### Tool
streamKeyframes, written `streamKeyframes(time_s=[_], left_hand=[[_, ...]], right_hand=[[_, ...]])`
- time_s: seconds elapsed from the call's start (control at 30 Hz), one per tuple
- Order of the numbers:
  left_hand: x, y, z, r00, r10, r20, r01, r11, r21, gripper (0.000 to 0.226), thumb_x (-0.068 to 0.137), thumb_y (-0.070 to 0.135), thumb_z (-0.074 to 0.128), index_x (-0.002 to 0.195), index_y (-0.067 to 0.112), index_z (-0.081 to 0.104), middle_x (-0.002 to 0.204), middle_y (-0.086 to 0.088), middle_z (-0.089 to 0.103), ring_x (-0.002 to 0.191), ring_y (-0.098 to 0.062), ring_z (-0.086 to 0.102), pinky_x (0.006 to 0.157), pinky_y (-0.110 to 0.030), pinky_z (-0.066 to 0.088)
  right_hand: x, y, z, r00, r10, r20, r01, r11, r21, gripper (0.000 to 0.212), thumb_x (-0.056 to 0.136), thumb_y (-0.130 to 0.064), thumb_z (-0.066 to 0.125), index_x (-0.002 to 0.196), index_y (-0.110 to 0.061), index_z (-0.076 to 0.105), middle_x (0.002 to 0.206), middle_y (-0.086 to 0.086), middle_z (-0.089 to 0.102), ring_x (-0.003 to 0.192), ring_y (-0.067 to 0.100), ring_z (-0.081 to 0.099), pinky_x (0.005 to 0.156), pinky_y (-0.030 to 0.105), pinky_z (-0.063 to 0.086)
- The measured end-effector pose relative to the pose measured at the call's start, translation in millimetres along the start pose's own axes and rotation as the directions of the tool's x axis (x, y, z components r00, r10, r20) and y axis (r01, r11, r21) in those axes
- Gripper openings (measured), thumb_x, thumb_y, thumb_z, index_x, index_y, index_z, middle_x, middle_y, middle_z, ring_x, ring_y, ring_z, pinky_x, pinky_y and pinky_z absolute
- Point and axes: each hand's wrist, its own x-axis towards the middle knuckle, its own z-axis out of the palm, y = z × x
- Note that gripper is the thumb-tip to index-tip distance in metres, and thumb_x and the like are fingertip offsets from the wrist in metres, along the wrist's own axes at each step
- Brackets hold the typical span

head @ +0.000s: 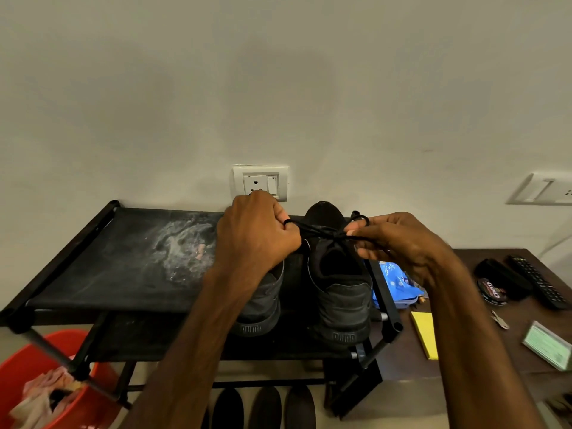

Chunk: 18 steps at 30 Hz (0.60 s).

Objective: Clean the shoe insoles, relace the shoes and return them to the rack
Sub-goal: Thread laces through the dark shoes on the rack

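Note:
Two black shoes stand heel-toward-me on the top shelf of the black shoe rack (117, 261). The right shoe (340, 292) has its black lace (322, 232) stretched across above its opening. My left hand (257, 233) grips one loop of that lace at the left. My right hand (399, 243) pinches the other loop at the right. The left shoe (263, 305) is partly hidden under my left forearm.
The shelf has a dusty white smear (182, 246). A red bucket (28, 366) with cloths sits at lower left. More shoes (266, 407) stand on a lower shelf. On the brown table (464, 363) at right lie a blue packet (396, 283), yellow pad (425, 337), polish tin (492, 291) and remote (538, 281).

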Motion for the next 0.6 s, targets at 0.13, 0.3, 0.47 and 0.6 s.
streamKeyframes(time_s=[0.13,0.3,0.47,0.6], left_hand=[[1.8,-3.8,1.7,0.999,0.048,-0.004,-0.047,0.998,0.031,0.003,0.079,0.024,0.073,0.077,0.024,0.071,0.063,0.012,0.067,0.068,-0.005,0.065,0.076,-0.030,0.059],[5.9,-15.1,10.1,0.959,0.233,0.161,-0.243,0.969,0.046,0.028,0.082,0.029,0.075,0.109,0.029,0.069,0.089,0.016,0.069,0.096,-0.010,0.063,0.094,-0.041,0.053],[7.4,-9.7,13.0,0.932,0.300,0.202,-0.303,0.953,-0.019,0.016,0.084,0.042,0.079,0.098,0.035,0.077,0.083,0.017,0.071,0.082,0.000,0.066,0.085,-0.033,0.057],[7.0,-5.8,12.8,0.945,0.280,0.170,-0.275,0.960,-0.052,0.004,0.082,0.033,0.082,0.085,0.034,0.079,0.078,0.018,0.072,0.076,0.001,0.066,0.076,-0.025,0.057]], right_hand=[[0.0,-0.8,-3.3,1.000,-0.003,-0.029,0.003,1.000,0.003,0.013,0.088,-0.002,0.069,0.093,-0.001,0.081,0.098,0.024,0.075,0.083,0.021,0.066,0.065,0.023,0.059],[-2.7,-0.1,-5.1,0.998,0.022,0.062,-0.019,0.998,-0.053,0.014,0.094,-0.009,0.070,0.100,-0.002,0.080,0.084,0.013,0.070,0.074,0.014,0.064,0.060,0.019,0.056],[-6.5,-0.2,-5.3,0.995,-0.013,0.097,0.020,0.997,-0.070,0.015,0.091,-0.008,0.074,0.102,0.001,0.078,0.074,0.008,0.071,0.064,0.009,0.064,0.058,0.018,0.056],[-7.5,-1.6,-3.4,0.996,-0.038,0.085,0.047,0.993,-0.108,0.012,0.092,-0.007,0.073,0.099,0.001,0.078,0.073,0.010,0.071,0.061,0.009,0.064,0.060,0.018,0.058]])
